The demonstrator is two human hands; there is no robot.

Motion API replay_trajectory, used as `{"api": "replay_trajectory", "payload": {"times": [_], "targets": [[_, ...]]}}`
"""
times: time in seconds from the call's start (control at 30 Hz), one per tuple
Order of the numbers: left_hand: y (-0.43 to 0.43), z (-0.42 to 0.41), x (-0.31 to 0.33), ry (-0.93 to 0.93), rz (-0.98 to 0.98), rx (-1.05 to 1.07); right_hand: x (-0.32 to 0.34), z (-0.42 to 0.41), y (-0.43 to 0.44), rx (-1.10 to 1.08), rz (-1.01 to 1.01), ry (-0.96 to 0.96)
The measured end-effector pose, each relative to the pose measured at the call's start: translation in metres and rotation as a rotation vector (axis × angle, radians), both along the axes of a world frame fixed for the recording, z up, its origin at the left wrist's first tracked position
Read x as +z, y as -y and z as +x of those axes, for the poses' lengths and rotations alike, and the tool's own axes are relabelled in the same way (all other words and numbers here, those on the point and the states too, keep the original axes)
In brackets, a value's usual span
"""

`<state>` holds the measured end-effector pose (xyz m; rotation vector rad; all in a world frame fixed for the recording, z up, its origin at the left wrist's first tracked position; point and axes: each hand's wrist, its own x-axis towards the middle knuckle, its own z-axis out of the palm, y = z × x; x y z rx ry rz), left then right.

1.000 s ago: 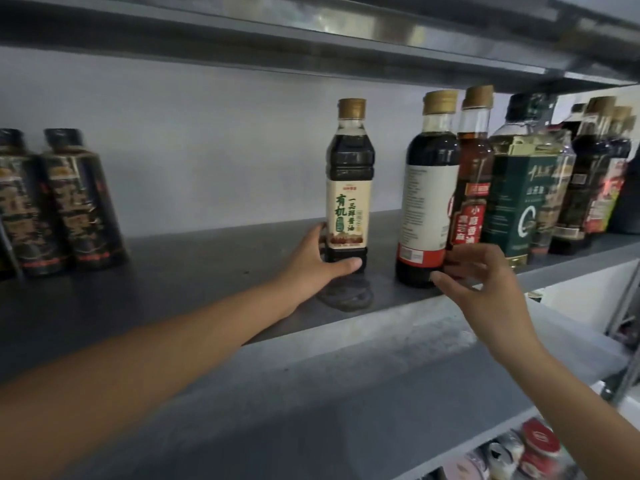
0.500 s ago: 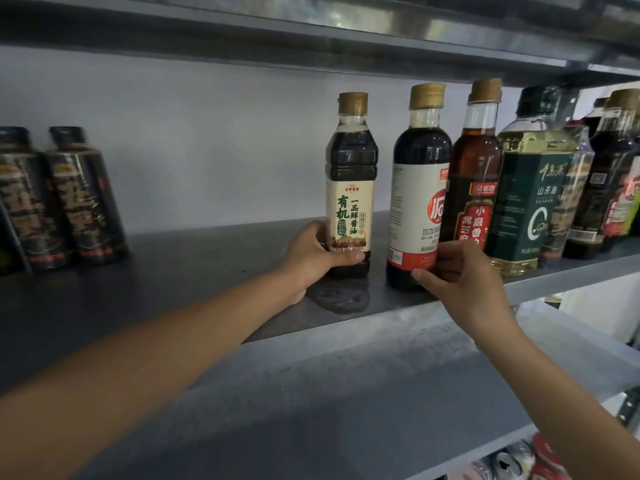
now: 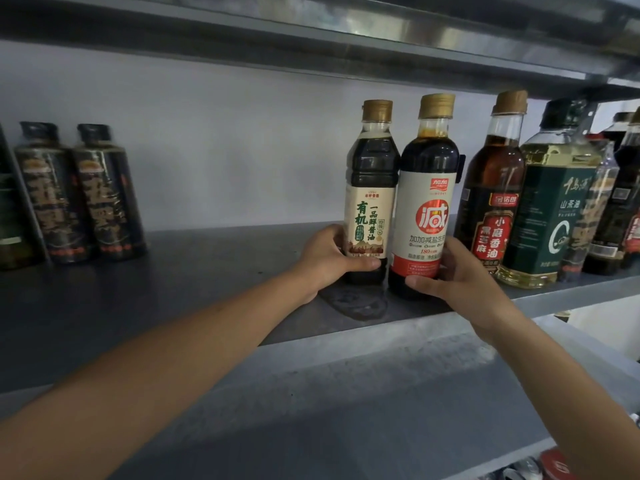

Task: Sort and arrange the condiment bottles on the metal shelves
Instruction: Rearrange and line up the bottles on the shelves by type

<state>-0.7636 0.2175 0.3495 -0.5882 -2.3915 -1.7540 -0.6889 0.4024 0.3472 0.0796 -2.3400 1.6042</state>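
Note:
Two dark soy sauce bottles with gold caps stand upright and touching on the metal shelf (image 3: 207, 268). My left hand (image 3: 327, 259) grips the base of the cream-labelled bottle (image 3: 370, 216). My right hand (image 3: 457, 271) grips the lower part of the white-and-red-labelled bottle (image 3: 424, 216). To their right stand a sesame oil bottle (image 3: 491, 209) and a green-labelled oil bottle (image 3: 550, 216), upright with a small gap from the held pair.
Two black bottles (image 3: 79, 192) stand at the far left of the shelf, with a wide bare stretch between them and the held pair. More dark bottles (image 3: 620, 202) crowd the far right. A shelf (image 3: 346, 39) hangs overhead; red-lidded jars (image 3: 557, 462) sit below.
My right hand closed on the white-and-red bottle and slid it left until it touches the cream-labelled bottle. My left hand stayed on its bottle.

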Motion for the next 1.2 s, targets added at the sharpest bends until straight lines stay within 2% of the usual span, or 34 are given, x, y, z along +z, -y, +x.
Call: {"api": "replay_trajectory", "payload": {"times": [0.2, 0.47, 0.73, 1.2], "targets": [[0.015, 0.005, 0.003, 0.011, -0.006, -0.065, 0.001, -0.004, 0.006, -0.092, 0.035, -0.016], [0.057, 0.012, 0.006, 0.024, -0.050, -0.100, 0.007, -0.014, 0.038, -0.081, 0.174, 0.005], [0.140, 0.024, 0.006, 0.029, -0.063, -0.035, 0.013, -0.024, 0.112, 0.062, 0.241, -0.011], [0.330, 0.057, 0.006, 0.019, -0.026, 0.184, 0.021, -0.033, 0.302, 0.354, 0.325, -0.025]]}}
